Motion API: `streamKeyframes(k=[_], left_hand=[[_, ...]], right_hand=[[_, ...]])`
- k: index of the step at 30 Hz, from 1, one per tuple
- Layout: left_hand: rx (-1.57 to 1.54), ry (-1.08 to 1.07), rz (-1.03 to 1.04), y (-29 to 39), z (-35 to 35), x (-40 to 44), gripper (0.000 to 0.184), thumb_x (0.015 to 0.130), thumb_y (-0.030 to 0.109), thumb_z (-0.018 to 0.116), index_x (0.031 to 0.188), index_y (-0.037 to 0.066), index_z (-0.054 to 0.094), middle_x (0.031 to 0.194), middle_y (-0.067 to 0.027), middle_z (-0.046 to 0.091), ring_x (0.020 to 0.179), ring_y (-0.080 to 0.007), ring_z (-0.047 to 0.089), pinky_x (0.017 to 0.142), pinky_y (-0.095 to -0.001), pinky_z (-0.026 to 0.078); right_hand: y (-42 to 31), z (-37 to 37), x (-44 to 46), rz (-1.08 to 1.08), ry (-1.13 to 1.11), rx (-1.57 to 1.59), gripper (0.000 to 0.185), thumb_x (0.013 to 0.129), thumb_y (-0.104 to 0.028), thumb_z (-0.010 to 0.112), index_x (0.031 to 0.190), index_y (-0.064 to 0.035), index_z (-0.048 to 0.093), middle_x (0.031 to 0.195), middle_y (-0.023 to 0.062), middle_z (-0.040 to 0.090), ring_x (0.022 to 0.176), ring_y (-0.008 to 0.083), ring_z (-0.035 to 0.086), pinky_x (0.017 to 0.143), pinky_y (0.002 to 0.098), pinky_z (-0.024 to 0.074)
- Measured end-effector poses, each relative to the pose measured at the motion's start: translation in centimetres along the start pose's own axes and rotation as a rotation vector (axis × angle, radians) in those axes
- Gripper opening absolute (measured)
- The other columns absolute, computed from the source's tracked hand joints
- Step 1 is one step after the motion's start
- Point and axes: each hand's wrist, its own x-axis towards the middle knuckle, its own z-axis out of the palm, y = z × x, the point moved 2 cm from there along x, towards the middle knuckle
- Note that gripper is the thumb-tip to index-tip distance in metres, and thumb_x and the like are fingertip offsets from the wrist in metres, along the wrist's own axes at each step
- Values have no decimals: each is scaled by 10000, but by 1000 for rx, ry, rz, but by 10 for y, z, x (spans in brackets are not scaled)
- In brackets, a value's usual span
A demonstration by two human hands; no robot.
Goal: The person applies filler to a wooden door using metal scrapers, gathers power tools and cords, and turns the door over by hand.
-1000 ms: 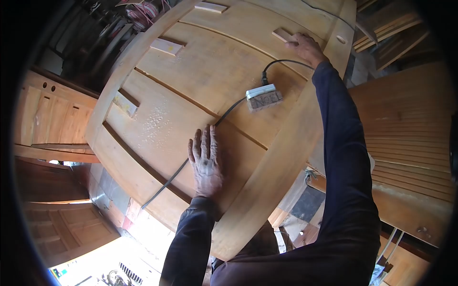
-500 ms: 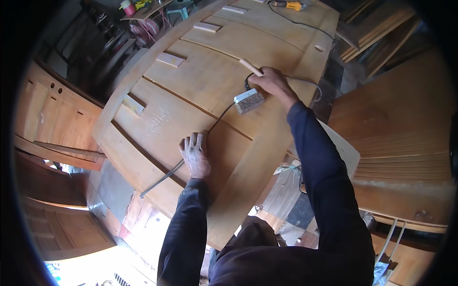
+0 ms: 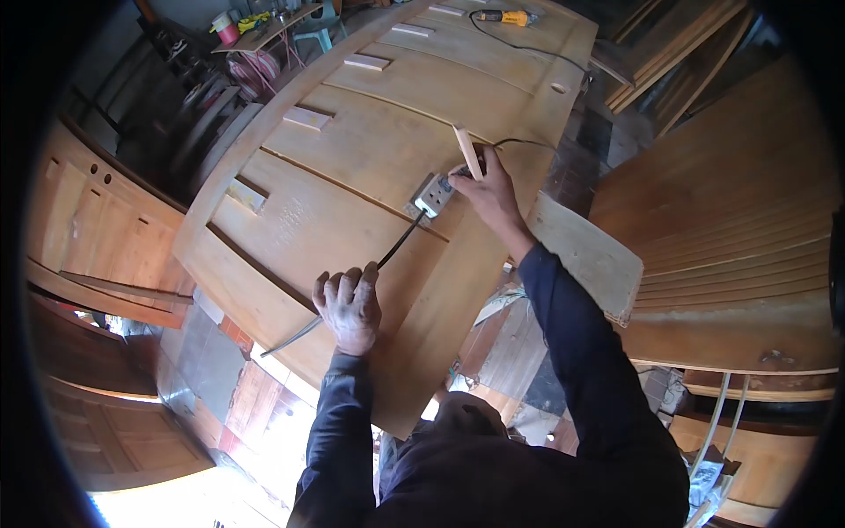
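A grey-black power cord (image 3: 402,242) runs across the wooden door panel (image 3: 370,114), and my left hand (image 3: 349,304) is closed round it near the panel's near end. The cord leads to a white socket box (image 3: 433,195) with its outlets facing up. My right hand (image 3: 490,189) is closed at the box's far end, its fingers by a dark plug. A pale wooden stick (image 3: 468,153) pokes up from this hand; its lower end is hidden. White dust covers parts of my left hand.
Several small wood blocks (image 3: 307,119) lie along the panel's left side. A yellow power tool (image 3: 503,18) rests at the far end with its cord. Other panels (image 3: 713,229) stand at right; a carved door (image 3: 106,220) is at left.
The socket box has turned from its side to outlets up and shifted slightly left, by my right hand. The stick has become more upright. My left hand moved slightly left and down.
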Motion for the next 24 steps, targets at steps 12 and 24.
streamKeyframes(k=[12,24], left_hand=[[-309,-362,-335,73,86,47,595,836,327,796,1316,43,587,1270,-147,614,1201,-351,577,958,-483,486],[-318,-382,-430,75,100,38,489,869,292,764,1268,60,603,1265,-127,627,1147,-352,615,939,-474,497]], right_hand=[[-24,8,-37,-133,-151,-308,451,878,-184,763,1285,-112,581,1052,209,725,998,419,699,809,479,569],[-69,-37,-19,-133,265,265,420,894,-68,781,1274,-29,608,987,41,702,890,133,688,786,287,564]])
